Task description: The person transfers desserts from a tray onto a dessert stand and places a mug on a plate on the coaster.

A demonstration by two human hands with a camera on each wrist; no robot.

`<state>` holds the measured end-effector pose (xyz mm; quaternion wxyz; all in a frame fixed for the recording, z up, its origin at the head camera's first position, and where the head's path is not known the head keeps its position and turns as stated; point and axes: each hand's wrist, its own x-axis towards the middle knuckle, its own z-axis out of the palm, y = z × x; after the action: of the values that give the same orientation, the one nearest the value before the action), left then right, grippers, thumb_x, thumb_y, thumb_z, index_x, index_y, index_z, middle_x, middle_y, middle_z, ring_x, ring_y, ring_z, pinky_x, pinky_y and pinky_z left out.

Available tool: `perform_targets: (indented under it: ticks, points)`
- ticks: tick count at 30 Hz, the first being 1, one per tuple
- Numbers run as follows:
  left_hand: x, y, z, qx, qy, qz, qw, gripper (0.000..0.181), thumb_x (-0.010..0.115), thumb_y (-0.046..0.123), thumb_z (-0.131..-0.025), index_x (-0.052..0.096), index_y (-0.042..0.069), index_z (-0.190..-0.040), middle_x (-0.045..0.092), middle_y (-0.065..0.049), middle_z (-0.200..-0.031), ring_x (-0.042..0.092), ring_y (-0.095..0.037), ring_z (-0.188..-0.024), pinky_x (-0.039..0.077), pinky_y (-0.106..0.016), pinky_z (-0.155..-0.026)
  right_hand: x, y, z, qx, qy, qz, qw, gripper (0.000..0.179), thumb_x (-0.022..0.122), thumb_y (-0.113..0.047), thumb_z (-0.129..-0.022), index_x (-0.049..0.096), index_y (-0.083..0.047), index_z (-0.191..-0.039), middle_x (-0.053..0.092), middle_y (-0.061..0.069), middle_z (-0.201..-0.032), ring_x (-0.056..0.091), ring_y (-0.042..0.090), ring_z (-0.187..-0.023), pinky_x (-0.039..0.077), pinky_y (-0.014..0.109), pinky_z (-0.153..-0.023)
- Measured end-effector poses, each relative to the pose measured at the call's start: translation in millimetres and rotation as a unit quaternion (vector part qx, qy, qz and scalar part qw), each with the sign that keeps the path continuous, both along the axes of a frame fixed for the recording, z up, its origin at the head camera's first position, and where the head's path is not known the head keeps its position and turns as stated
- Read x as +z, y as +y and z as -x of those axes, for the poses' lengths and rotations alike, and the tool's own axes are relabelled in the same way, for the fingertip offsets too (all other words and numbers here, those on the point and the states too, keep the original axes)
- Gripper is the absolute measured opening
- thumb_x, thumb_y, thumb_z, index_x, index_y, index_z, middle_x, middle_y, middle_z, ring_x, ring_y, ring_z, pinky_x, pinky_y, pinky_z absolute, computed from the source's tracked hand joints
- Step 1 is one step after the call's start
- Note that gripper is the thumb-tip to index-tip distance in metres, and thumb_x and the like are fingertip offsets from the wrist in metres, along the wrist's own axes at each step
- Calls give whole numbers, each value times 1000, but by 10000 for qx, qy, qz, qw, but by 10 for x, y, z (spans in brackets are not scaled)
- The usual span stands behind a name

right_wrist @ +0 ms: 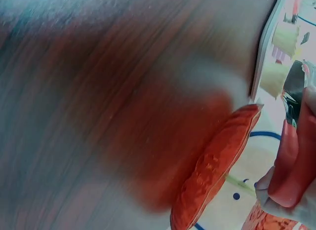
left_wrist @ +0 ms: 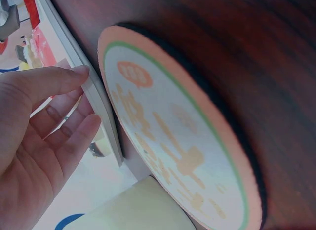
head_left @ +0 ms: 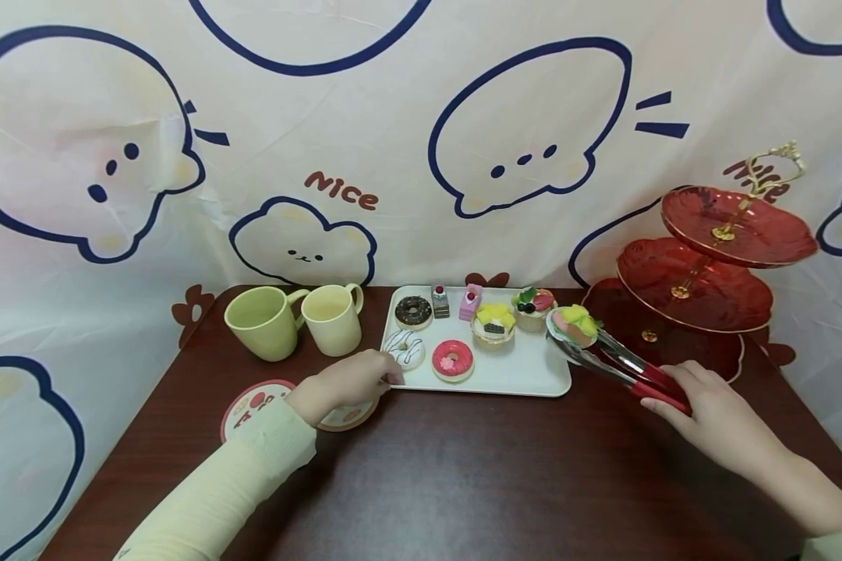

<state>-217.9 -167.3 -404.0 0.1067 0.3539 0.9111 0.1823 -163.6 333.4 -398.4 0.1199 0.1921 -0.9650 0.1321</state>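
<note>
My right hand (head_left: 719, 417) grips red-handled metal tongs (head_left: 663, 387), whose tips hold a fruit tart (head_left: 573, 324) with yellow pieces over the right end of the white tray (head_left: 526, 372). At the tray's front left corner, my left hand (head_left: 354, 382) holds the edge between thumb and fingers, seen closely in the left wrist view. On the tray sit a chocolate donut (head_left: 413, 312), a white striped donut (head_left: 404, 349), a pink donut (head_left: 452, 361), a yellow-topped tart (head_left: 493, 322), another fruit tart (head_left: 533, 308), a brown cake slice (head_left: 440, 302) and a pink one (head_left: 470, 302).
A red tiered stand (head_left: 695, 288) with a gold handle rises at the right, close to the tongs. Left of the tray are a green mug (head_left: 263, 323) and a cream mug (head_left: 333, 321). Two round coasters lie in front, one red-rimmed (head_left: 249, 405) and one orange-rimmed (left_wrist: 173, 136).
</note>
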Motion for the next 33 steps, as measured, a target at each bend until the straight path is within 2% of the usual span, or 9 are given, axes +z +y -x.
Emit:
perform_targets:
  ticks: [6, 9, 14, 21, 28, 33]
  points:
    - [-6, -5, 8, 1, -4, -16, 10000, 19, 69, -10, -88, 77, 5, -96, 73, -3, -95, 67, -16, -91, 55, -33, -82, 20, 144, 44, -233, -74, -8, 9997, 58, 84, -27, -85, 60, 13, -119, 60, 24, -102, 56, 35, -84, 49, 54, -69]
    - [-14, -7, 12, 33, -43, -12, 10000, 19, 69, -10, -89, 77, 5, -97, 73, -3, -95, 67, -16, -91, 56, -34, -82, 21, 216, 69, -374, -172, -14, 9992, 60, 82, -29, -87, 58, 16, -119, 59, 28, -103, 55, 37, -83, 49, 53, -67]
    - [-24, -13, 18, -1, -14, -20, 10000, 19, 69, -10, -88, 77, 5, -97, 73, -2, -94, 67, -15, -90, 55, -33, -81, 9, 306, 94, -537, -178, -87, 9984, 63, 81, -32, -88, 58, 18, -119, 58, 29, -102, 55, 37, -81, 47, 51, -65]
    - [-17, -12, 3, 4, 7, 16, 10000, 18, 69, -9, -89, 77, 5, -97, 73, -3, -95, 67, -16, -91, 55, -33, -82, -4, 393, 140, -671, -265, -206, 9972, 66, 77, -36, -92, 56, 20, -118, 57, 35, -104, 55, 45, -86, 46, 57, -69]
    - [-5, -4, -4, 40, -23, 74, 10000, 18, 69, -8, -90, 77, 5, -99, 73, -4, -96, 67, -16, -92, 55, -34, -83, -43, 475, 194, -809, -376, -230, 9957, 67, 78, -36, -91, 55, 23, -116, 57, 35, -98, 55, 45, -82, 48, 58, -66]
    - [-7, -4, 0, 41, -7, 75, 10000, 18, 69, -9, -89, 77, 5, -99, 73, -4, -97, 67, -17, -92, 55, -34, -84, -61, 513, 240, -890, -466, -318, 9944, 70, 76, -38, -92, 54, 24, -115, 55, 38, -100, 55, 48, -84, 47, 63, -70]
